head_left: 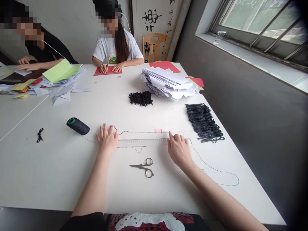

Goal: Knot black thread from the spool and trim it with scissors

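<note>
My left hand [106, 139] lies flat with its fingers spread over the left end of a clear ruler [141, 142]. A black cord [141, 132] runs nearly straight above the ruler, its left end curling beside my left fingers. My right hand [179, 147] rests over the ruler's right part, index finger stretched to the cord and the other fingers curled; I see nothing held in it. Scissors [141, 166] lie slightly spread below the ruler. From a dark thread spool [78, 126] on the left, a thin thread runs under my left hand.
A pile of looped black cords [203, 122] lies at right, and a smaller black bundle [141, 98] farther back. Behind it is a stack of white papers [169, 81]. A loose thread [238, 179] curls at right. Two people sit across the white table [60, 179].
</note>
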Tool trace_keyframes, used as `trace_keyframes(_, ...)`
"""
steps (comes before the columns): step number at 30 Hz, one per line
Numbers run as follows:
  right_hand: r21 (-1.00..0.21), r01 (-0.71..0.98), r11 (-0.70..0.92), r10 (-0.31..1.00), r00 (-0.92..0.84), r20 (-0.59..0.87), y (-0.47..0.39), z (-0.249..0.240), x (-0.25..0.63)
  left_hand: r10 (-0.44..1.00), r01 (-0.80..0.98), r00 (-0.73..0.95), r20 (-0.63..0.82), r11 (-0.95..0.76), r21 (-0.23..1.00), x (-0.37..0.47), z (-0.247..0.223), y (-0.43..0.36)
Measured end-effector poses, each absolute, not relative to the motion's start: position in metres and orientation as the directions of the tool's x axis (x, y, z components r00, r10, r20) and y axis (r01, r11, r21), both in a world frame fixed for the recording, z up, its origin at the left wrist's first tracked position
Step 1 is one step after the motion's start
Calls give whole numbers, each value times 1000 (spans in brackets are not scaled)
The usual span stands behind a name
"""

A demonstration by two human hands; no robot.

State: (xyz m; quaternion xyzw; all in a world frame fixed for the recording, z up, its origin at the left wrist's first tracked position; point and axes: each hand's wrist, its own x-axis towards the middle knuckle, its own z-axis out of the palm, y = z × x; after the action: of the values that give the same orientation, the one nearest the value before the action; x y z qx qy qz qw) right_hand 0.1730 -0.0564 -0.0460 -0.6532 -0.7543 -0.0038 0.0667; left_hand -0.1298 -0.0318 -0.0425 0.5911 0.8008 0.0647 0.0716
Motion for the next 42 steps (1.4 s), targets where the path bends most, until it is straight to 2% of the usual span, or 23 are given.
trace_keyframes(3,-13,1000,18,997,-17,73,-47,-48,187,950,929,-313,-19,310,204,-131,-44,-31)
trace_keyframes(8,8,1000,-17,998,17,56,-23,-56,196,933,911,-359,-9,352,215,-133,-49,-19)
trace_keyframes(20,-147,977,-153,976,172,131,56,-62,178,915,897,-396,83,365,250,-134,-56,38)
trace_keyframes(31,-194,969,-155,971,185,148,56,-65,182,896,885,-426,122,385,261,-135,-62,38)
trace_keyframes(42,-218,937,-273,942,307,138,62,-67,193,889,883,-440,129,402,243,-135,-60,36)
